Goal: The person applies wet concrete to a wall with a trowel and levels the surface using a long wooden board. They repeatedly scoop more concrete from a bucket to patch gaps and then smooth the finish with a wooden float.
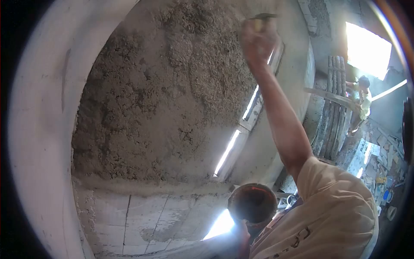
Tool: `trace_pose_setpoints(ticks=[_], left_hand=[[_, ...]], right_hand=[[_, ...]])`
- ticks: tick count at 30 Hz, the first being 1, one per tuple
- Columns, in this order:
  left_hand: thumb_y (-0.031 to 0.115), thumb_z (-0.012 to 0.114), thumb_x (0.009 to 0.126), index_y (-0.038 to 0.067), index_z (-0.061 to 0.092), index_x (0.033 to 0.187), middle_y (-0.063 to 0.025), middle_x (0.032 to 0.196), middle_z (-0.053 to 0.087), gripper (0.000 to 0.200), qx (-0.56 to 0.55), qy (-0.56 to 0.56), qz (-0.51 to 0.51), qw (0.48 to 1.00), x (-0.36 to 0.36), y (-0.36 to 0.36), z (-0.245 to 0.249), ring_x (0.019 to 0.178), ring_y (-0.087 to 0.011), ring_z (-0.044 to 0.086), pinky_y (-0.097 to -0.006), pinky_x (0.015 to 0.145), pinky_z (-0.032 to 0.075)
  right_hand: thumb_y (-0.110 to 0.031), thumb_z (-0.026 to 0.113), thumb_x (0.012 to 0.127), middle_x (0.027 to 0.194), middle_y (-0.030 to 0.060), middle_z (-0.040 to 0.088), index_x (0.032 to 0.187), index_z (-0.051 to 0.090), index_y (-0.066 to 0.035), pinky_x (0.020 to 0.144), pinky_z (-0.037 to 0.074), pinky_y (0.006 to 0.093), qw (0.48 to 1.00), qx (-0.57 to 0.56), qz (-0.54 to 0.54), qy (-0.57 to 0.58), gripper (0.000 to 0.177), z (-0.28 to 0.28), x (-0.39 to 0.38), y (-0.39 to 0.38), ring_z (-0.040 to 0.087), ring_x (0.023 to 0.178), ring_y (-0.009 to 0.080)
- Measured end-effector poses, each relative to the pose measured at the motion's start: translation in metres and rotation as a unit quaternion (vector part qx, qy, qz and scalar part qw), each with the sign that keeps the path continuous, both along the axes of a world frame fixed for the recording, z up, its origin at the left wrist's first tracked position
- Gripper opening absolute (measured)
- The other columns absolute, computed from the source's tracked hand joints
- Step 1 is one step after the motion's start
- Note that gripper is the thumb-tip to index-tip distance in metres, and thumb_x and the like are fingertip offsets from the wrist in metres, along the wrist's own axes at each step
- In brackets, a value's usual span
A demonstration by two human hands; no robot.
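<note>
My right hand (259, 43), at the end of a raised, outstretched arm, is closed around the pale handle of a trowel (265, 16). Motion blurs both the hand and the tool, and the blade is only partly visible near the rough grey plaster (172, 86). Low in view, my left hand (244, 235) grips the near rim of a round, dark pan (252, 203); only part of that hand shows. What lies inside the pan is too dark to make out.
A pale, smooth beam (43, 129) curves along the left. Bright narrow gaps (226, 153) run beside the plastered surface. Whitish blocks (142, 220) lie below it. At far right, another person (364, 97) is near wooden planks (334, 112) and scattered rubble (388, 151).
</note>
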State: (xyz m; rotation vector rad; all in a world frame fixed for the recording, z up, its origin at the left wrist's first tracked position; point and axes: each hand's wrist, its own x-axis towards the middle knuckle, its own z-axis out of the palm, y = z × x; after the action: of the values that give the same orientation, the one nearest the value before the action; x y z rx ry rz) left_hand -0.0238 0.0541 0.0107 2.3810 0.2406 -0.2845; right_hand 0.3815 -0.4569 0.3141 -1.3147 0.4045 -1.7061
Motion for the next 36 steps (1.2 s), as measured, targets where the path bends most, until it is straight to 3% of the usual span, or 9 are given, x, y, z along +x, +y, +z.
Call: trace_pose_setpoints(ticks=[3, 6, 9, 12, 16, 20, 25, 31, 36], left_hand=[[0.012, 0.07, 0.08, -0.004, 0.068, 0.095, -0.0146, 0.082, 0.069, 0.022, 0.005, 0.016, -0.092, 0.996, -0.015, 0.029, 0.013, 0.069, -0.0266, 0.067, -0.0391, 0.056, 0.056], [0.01, 0.071, 0.078, -0.004, 0.069, 0.083, -0.0122, 0.08, 0.069, 0.015, -0.226, 0.05, 0.5, 0.835, -0.024, -0.013, -0.01, 0.065, -0.0213, 0.063, -0.0385, 0.058, 0.054], [0.023, 0.068, 0.095, -0.003, 0.073, 0.093, -0.0115, 0.08, 0.069, 0.026, -0.03, 0.035, 0.526, 0.85, -0.031, 0.011, -0.033, 0.075, -0.0186, 0.061, -0.0393, 0.064, 0.049], [0.02, 0.074, 0.085, -0.002, 0.072, 0.097, -0.0142, 0.086, 0.07, 0.025, 0.31, 0.036, -0.021, 0.95, -0.074, 0.061, -0.041, 0.081, -0.0244, 0.067, -0.0392, 0.073, 0.052], [0.012, 0.078, 0.076, 0.002, 0.074, 0.101, -0.018, 0.091, 0.071, 0.028, 0.009, 0.048, 0.325, 0.945, -0.081, 0.097, -0.093, 0.088, -0.0308, 0.071, -0.0381, 0.083, 0.053], [0.006, 0.076, 0.075, 0.004, 0.074, 0.106, -0.0193, 0.098, 0.071, 0.03, 0.181, -0.024, 0.057, 0.981, -0.101, 0.077, -0.041, 0.095, -0.0335, 0.07, -0.0391, 0.088, 0.052], [0.02, 0.06, 0.09, 0.001, 0.066, 0.109, -0.0124, 0.107, 0.068, 0.027, 0.037, 0.043, 0.15, 0.987, -0.089, 0.036, -0.005, 0.097, -0.0257, 0.065, -0.0411, 0.083, 0.052], [0.001, 0.07, 0.082, 0.003, 0.068, 0.123, -0.0188, 0.116, 0.07, 0.041, 0.126, 0.046, 0.073, 0.988, -0.085, 0.041, -0.01, 0.111, -0.0317, 0.065, -0.0428, 0.094, 0.05], [0.008, 0.069, 0.09, 0.002, 0.068, 0.12, -0.0164, 0.113, 0.07, 0.031, 0.23, 0.135, 0.095, 0.959, -0.074, 0.078, -0.061, 0.106, -0.0281, 0.066, -0.0426, 0.089, 0.052]], right_hand=[[-0.022, 0.054, 0.102, 0.065, 0.005, 0.063, 0.087, 0.066, -0.003, 0.038, 0.046, 0.0272, 0.937, -0.121, 0.301, 0.132, 0.027, 0.006, -0.014, 0.053, 0.055, 0.048, 0.0091], [-0.024, 0.05, 0.105, 0.066, 0.0068, 0.065, 0.086, 0.067, -0.005, 0.041, 0.051, 0.0295, 0.887, -0.219, 0.333, 0.235, 0.032, -0.012, -0.038, 0.105, 0.06, 0.051, 0.0123], [-0.025, 0.049, 0.105, 0.069, 0.0089, 0.066, 0.089, 0.067, -0.004, 0.046, 0.056, 0.0326, 0.899, -0.064, 0.379, 0.21, 0.032, -0.019, -0.007, 0.096, 0.065, 0.055, 0.0155], [-0.02, 0.057, 0.102, 0.075, 0.0121, 0.068, 0.089, 0.062, 0.002, 0.052, 0.06, 0.0344, 0.909, 0.117, 0.366, 0.158, 0.026, 0.003, 0.027, 0.058, 0.068, 0.059, 0.0203], [-0.017, 0.066, 0.097, 0.086, 0.0163, 0.07, 0.087, 0.059, 0.004, 0.059, 0.063, 0.0363, 0.848, 0.291, 0.442, 0.038, 0.025, 0.041, 0.057, 0.069, 0.072, 0.069, 0.0237], [-0.012, 0.068, 0.095, 0.087, 0.016, 0.069, 0.087, 0.059, 0.005, 0.06, 0.063, 0.04, 0.814, 0.34, 0.469, -0.034, 0.021, 0.102, 0.017, 0.125, 0.072, 0.074, 0.0224], [-0.019, 0.059, 0.102, 0.086, 0.0153, 0.065, 0.112, 0.058, 0.007, 0.05, 0.058, 0.0323, 0.824, 0.19, 0.529, -0.066, 0.028, 0.125, -0.006, 0.168, 0.067, 0.064, 0.0192], [-0.018, 0.045, 0.106, 0.074, 0.0099, 0.061, 0.108, 0.057, 0.005, 0.041, 0.054, 0.0284, 0.546, 0.38, 0.711, -0.226, 0.026, 0.12, -0.087, 0.153, 0.064, 0.057, 0.0152], [-0.013, 0.056, 0.101, 0.079, 0.0104, 0.065, 0.104, 0.06, 0.003, 0.038, 0.051, 0.0267, 0.867, 0.173, 0.424, -0.199, 0.017, 0.101, -0.109, 0.145, 0.061, 0.05, 0.0136]])
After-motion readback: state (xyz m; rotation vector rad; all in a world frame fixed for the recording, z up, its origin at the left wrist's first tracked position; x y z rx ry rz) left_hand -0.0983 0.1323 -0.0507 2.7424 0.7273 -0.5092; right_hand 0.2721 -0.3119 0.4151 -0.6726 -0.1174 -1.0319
